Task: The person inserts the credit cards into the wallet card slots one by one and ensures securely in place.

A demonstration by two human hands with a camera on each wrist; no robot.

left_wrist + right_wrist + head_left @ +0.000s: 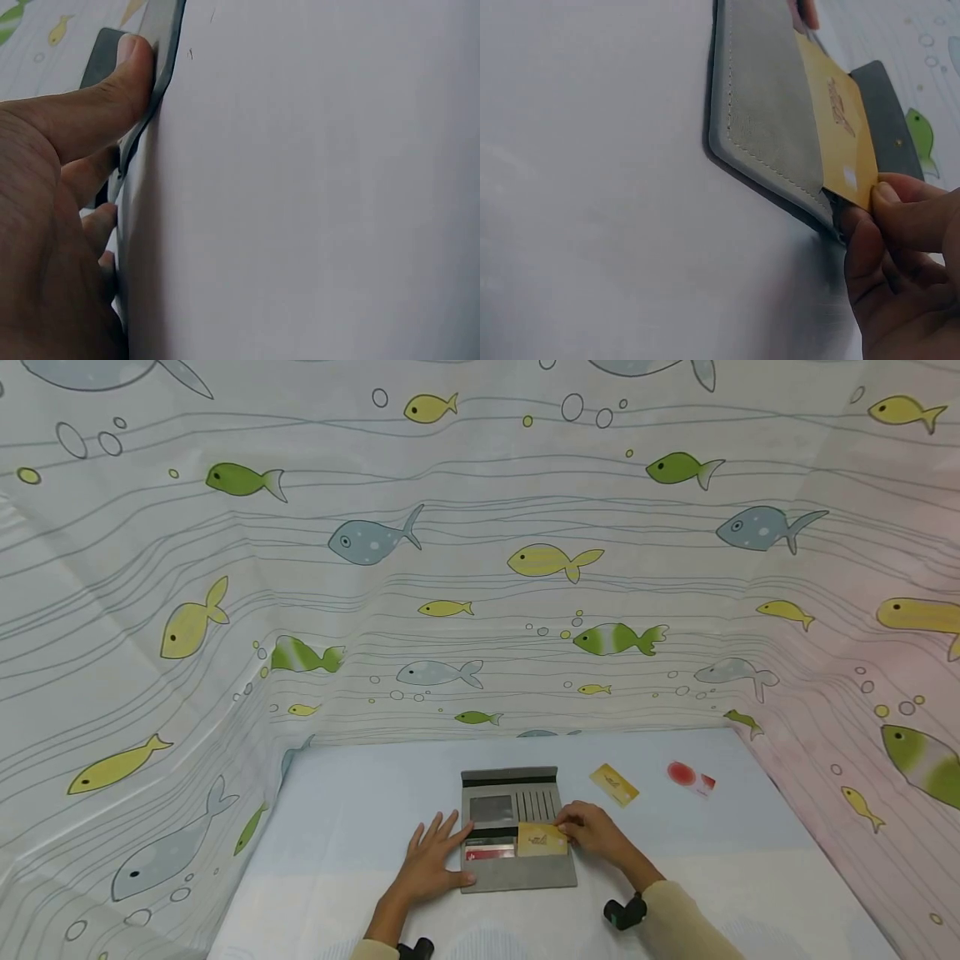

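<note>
A grey wallet [522, 872] lies unfolded on the table, with card slots and a clear window in its upper half. In its lower half a gold card [543, 840] sits partly in a pocket, beside a red and white card [490, 853]. My right hand [596, 831] pinches the gold card's right end between thumb and fingers; the right wrist view shows the thumb [911, 217] on its corner. My left hand [431, 864] has its fingers spread along the wallet's left edge. Its thumb [135, 71] rests on the wallet's lower left, in the left wrist view.
Another gold card [615, 785] lies right of the wallet, towards the back. Farther right is a white card with a red circle [691, 779]. A fish-print sheet [525, 652] hangs round the back and sides of the pale table [360, 810].
</note>
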